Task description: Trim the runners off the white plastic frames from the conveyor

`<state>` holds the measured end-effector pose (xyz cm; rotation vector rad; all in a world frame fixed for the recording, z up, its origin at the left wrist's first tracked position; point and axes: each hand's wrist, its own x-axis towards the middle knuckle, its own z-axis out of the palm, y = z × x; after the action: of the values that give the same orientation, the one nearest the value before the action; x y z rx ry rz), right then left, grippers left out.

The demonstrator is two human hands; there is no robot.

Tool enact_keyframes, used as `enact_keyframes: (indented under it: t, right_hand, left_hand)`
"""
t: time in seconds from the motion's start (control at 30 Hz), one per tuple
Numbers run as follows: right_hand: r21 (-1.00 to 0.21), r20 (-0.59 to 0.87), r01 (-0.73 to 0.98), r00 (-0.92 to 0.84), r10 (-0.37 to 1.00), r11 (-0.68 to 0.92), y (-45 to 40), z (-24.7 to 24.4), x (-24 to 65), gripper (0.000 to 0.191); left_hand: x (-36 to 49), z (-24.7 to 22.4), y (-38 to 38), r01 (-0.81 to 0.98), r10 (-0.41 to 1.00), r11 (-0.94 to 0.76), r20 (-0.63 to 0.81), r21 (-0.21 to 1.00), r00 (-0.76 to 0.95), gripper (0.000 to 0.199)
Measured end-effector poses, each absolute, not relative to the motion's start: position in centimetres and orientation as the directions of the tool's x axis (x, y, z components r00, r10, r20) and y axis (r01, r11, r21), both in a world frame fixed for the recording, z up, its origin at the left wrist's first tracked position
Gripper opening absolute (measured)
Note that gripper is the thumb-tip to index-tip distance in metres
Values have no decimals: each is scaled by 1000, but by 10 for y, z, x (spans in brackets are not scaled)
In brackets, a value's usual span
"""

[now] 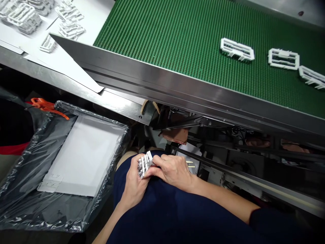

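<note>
Grip firm: your L hand [134,181] and R hand [172,171] both closed on stack of white plastic frames [144,165], held over your navy clothing [157,210]; 3 more frames [237,49] lie on green conveyor belt [177,34].

The right hand [172,171] and left hand [134,184] hide much of the white plastic frame [144,165] between them. The picture's right edge cuts off another frame [311,76] on the green conveyor belt [177,44]; the machinery [241,159] beneath is too shadowed to make out.
</note>
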<state>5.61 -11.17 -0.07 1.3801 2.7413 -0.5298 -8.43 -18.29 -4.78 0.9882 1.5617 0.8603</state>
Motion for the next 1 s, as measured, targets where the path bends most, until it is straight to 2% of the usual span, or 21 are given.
enact_keyframes:
  t: [0.2,0.37,0.47,0.77,1.0]
  right_hand:
    - [-313,-192,791,-595,780,526,-112,-1,55,54]
    - [-425,-266,788,-580,770,446,-110,6,56,56]
    - [-466,-271,766,-600,753,442,-109,9,57,57]
    - [-434,-307,798,-566,765,417,-113,8,52,60]
    - [-388,-262,806,-561,785,447,-116,6,51,63]
  left_hand:
    - [-85,-44,-180,143,900,436,-425,889,-100,31]
    - [-86,-40,-176,175,862,507,-490,844,-132,32]
    - [-88,-39,-177,214,882,472,-454,855,-127,34]
    - [-87,-41,-178,278,916,400,-388,873,-102,31]
    - [-89,-40,-179,286,931,365,-355,886,-87,28]
